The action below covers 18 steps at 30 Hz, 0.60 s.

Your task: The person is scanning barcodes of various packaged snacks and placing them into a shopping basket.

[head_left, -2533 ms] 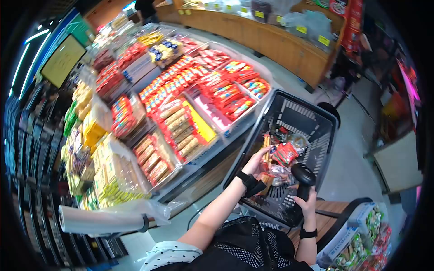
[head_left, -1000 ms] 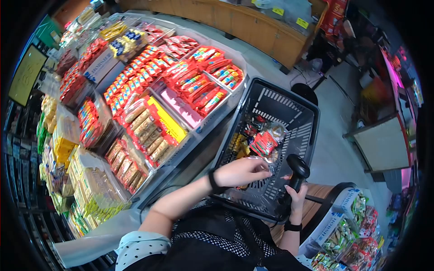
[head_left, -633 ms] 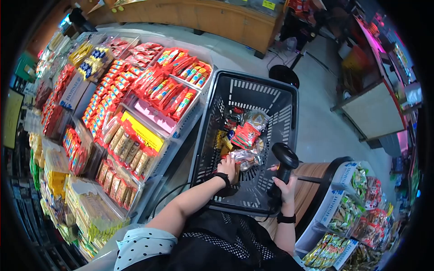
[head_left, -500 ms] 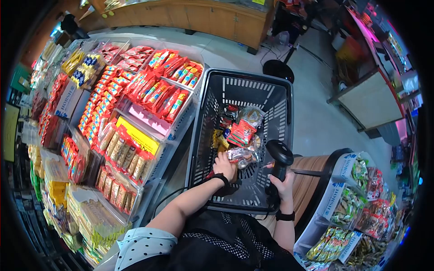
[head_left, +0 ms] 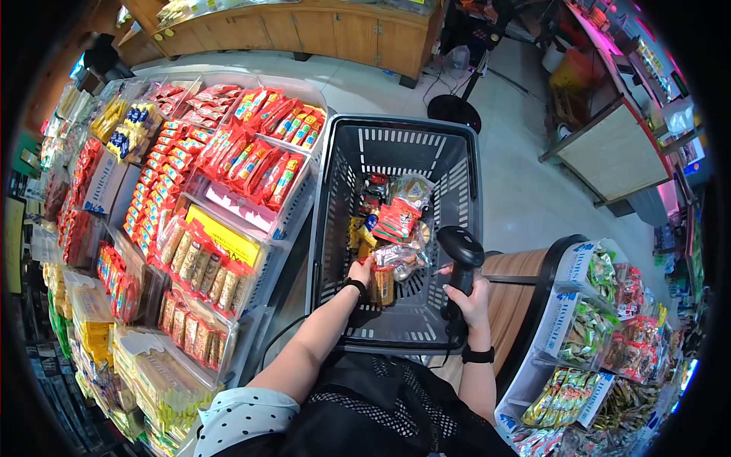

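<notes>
A dark grey shopping basket [head_left: 326, 228] with slotted walls stands in front of me. Several wrapped snacks lie in it, among them a red packet [head_left: 397, 219] and a clear wrapped pack [head_left: 417, 190]. My left hand [head_left: 360, 273] reaches inside and is closed at the left edge of a brown-gold snack packet [head_left: 382, 286]; its fingertips are partly hidden. Around the handle of a black handheld barcode scanner [head_left: 461, 247], my right hand [head_left: 474, 298] is wrapped, over the basket's right side. The scanner's head points up and away from me.
On the left, a display stand [head_left: 285, 251] carries red snack packets [head_left: 247, 164] in bins. A wood-sided shelf [head_left: 521, 286] with bagged snacks [head_left: 590, 339] stands close on the right. Beyond the basket are a black round base [head_left: 454, 112] with cables and a wooden counter [head_left: 335, 38].
My left hand has shifted left and slightly up in the basket, and the brown-gold packet beside it now shows. The scanner stays in my right hand. The whole view has shifted a little.
</notes>
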Available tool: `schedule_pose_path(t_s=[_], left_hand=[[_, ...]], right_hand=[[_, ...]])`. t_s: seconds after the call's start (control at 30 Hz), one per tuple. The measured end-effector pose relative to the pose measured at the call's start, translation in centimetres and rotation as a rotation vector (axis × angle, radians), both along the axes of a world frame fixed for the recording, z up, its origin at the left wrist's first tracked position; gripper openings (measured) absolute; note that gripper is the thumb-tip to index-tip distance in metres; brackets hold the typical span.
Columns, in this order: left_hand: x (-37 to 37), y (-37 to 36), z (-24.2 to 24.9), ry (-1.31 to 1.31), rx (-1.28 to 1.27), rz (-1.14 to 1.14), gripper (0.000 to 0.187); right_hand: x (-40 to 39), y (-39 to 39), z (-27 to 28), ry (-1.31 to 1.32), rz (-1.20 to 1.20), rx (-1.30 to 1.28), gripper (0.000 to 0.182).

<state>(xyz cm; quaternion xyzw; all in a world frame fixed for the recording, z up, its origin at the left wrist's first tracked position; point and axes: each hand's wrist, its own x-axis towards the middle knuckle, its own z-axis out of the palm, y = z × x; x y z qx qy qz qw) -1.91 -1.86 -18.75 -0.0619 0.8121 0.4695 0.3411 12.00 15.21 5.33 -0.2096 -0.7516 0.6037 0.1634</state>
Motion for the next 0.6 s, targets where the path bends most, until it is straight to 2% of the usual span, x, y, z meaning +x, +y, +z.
schedule_pose_path(t_s=[0.07,0.1,0.17,0.2,0.27,0.3,0.37,0.43,0.47,0.57,0.6], left_hand=[[-0.2,0.2,3.2,-0.214,-0.015,0.036,0.043],[-0.1,0.3,3.4,-0.212,-0.013,0.041,0.043],[0.0,0.4,3.9,-0.023,-0.154,-0.022,0.042],[0.1,0.4,4.2,-0.021,-0.152,-0.017,0.042],[-0.1,0.5,4.9,0.214,-0.154,-0.022,0.038],[-0.4,0.8,6.1,0.217,-0.147,-0.011,0.038],[-1.4,1.5,9.7,0.563,-0.075,0.024,0.032],[-2.4,2.0,10.7,0.619,0.165,0.136,0.031],[-2.8,2.2,10.9,0.548,0.343,0.191,0.032],[-3.3,2.3,12.6,0.068,0.734,0.412,0.028],[-3.3,2.2,12.5,0.071,0.736,0.414,0.028]], right_hand=[[-0.1,0.0,0.0,-0.001,0.009,0.002,0.037],[-0.1,0.0,0.1,-0.003,0.014,0.002,0.037],[-0.1,-0.1,0.2,0.007,0.005,-0.022,0.037],[0.0,-0.2,0.2,0.015,-0.008,-0.048,0.037],[0.3,-0.6,0.2,0.017,-0.002,-0.041,0.037],[0.5,-0.6,0.1,0.018,0.003,-0.031,0.036],[0.6,-0.6,-0.3,0.029,0.013,-0.041,0.036],[0.6,-0.5,-0.1,0.037,0.013,-0.059,0.035],[0.7,-0.5,0.1,0.015,0.027,-0.041,0.035],[0.8,-0.3,0.2,-0.004,0.054,-0.004,0.035],[0.9,-0.2,0.2,-0.003,0.064,0.012,0.034]])
